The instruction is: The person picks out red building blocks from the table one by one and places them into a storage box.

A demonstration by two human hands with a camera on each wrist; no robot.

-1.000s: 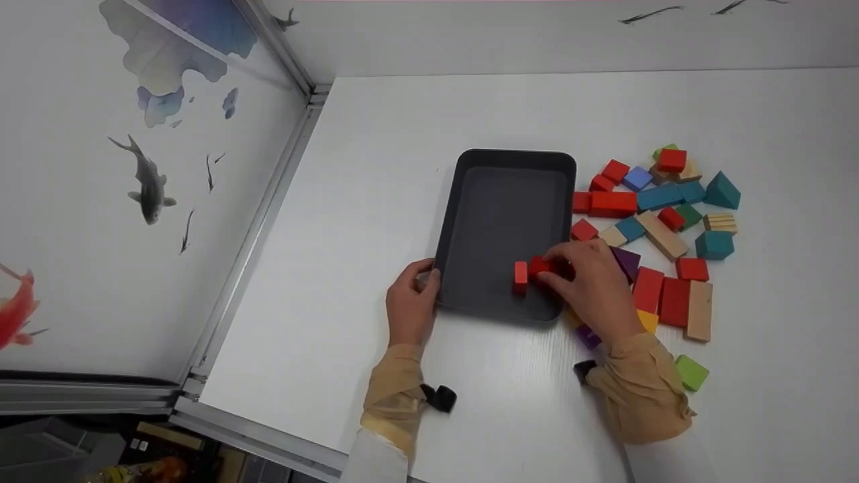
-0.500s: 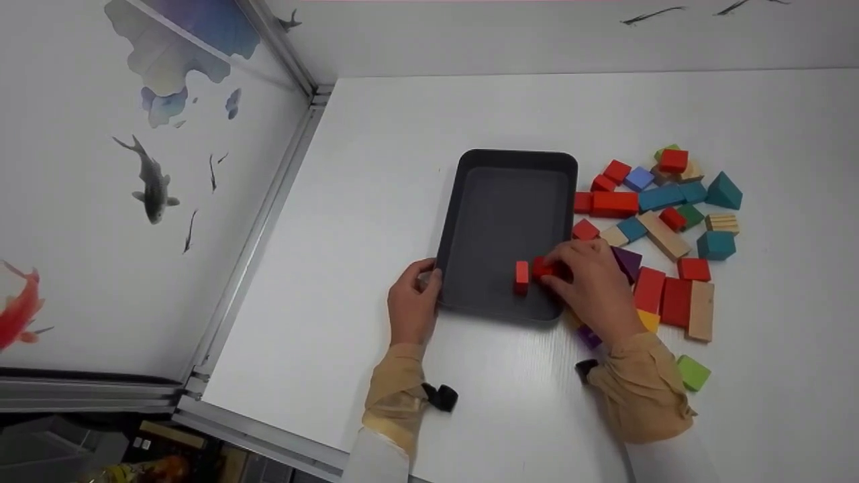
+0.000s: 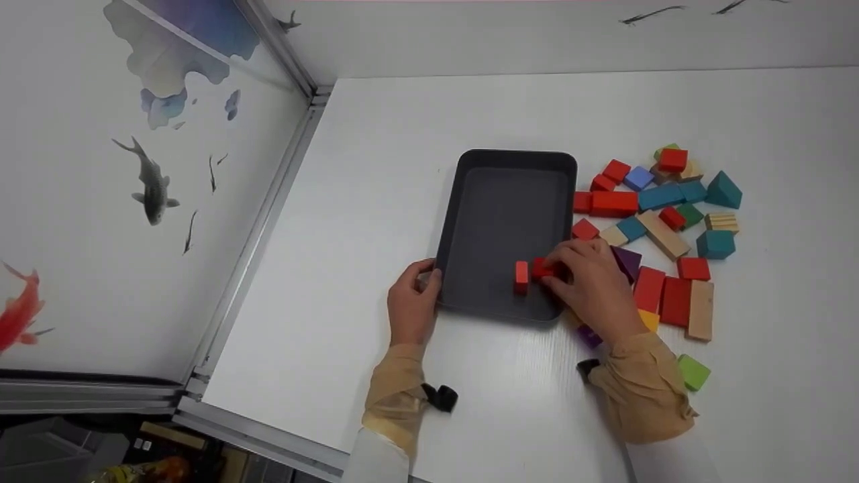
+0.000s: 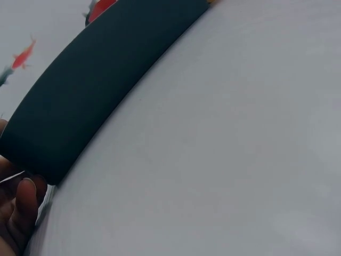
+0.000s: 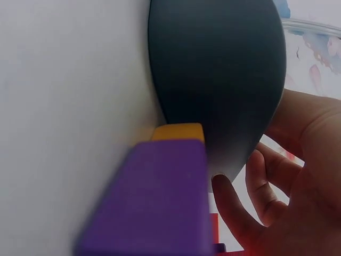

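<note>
A dark grey tray (image 3: 517, 156) lies on the white table (image 3: 470, 107). My left hand (image 3: 428, 275) grips its near left corner; in the left wrist view the fingers (image 4: 21, 208) curl at the tray wall (image 4: 106, 80). Over the tray's near right part, my right hand (image 3: 556, 270) pinches a small red block (image 3: 539, 268). That block sits right beside a second red block (image 3: 521, 277), which stands on the tray floor. The right wrist view shows the tray's outer wall (image 5: 213, 80), my curled right hand (image 5: 298, 176), and a purple block (image 5: 149, 202) with a yellow block (image 5: 178, 132) behind it.
Several loose wooden blocks lie right of the tray: red (image 3: 614, 203), teal (image 3: 721, 190), natural wood (image 3: 700, 310), purple (image 3: 627, 261), and a green one (image 3: 692, 372) nearer me. A metal frame rail (image 3: 262, 221) and a fish-patterned panel bound the table's left side.
Barely anything: my right hand with its red block has edged slightly right beside the standing red block. The left hand and tray have stayed put.
</note>
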